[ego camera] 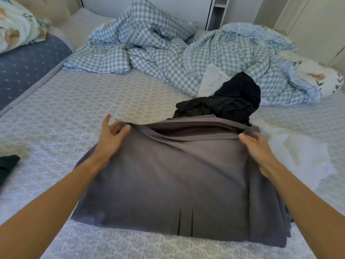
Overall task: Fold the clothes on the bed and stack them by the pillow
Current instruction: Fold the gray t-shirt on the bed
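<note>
Grey garment: I see the grey garment (pixel 173 186) spread on the bed (pixel 93 101) between my two forearms, its far edge lifted off the mattress by both hands. Beneath that edge darker layers show, so I judge it partly folded already, with at least one more fold to go.
Left hand: my left hand (pixel 112 135) pinches the far left corner, thumb on top of the cloth and fingers partly spread behind it.
Right hand: my right hand (pixel 255 146) holds the far right corner, thumb over the hem; its fingers are tucked under the fabric, so I cannot tell how tightly they curl.
Black clothes: a crumpled black heap (pixel 224 98) lies just beyond my right hand, not yet folded.
White clothes: a loose white piece (pixel 298 152) lies to the right of my right hand, and another white piece (pixel 212 79) sits beyond the black heap. Both are unfolded.
Dark item: a dark cloth (pixel 7 165) lies well to the left of my left arm; blurred, perhaps already folded.
Pillow: the floral pillow (pixel 15 23) sits far beyond my left hand. I see no stack beside it.
Duvet: a checked duvet (pixel 168 49) lies rumpled well beyond both hands.
Progress: early, by my judgement, with most of the folding and all of the stacking left.
</note>
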